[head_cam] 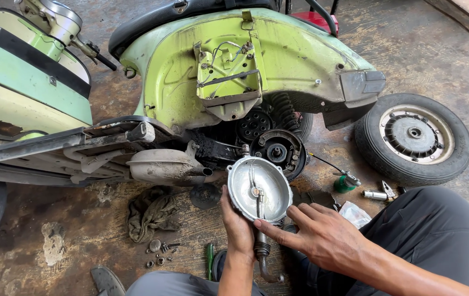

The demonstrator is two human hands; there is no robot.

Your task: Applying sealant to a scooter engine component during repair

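Note:
My left hand [238, 230] grips the lower edge of a round silver metal cover [260, 189] with a lever and a curved cable end hanging below it. My right hand [317, 234] reaches in from the right, its index finger touching the cover's lower rim near the lever. The cover is held upright just in front of the black brake hub [278, 152] of a light green scooter [234, 71] lying on its side.
A detached wheel with tyre [414, 137] lies at the right. A dirty rag [151, 212], several small nuts and washers [160, 252], a green-handled screwdriver [210, 260], a green tool [345, 183] and a socket [375, 194] lie on the stained concrete floor. My knee [426, 230] is at the right.

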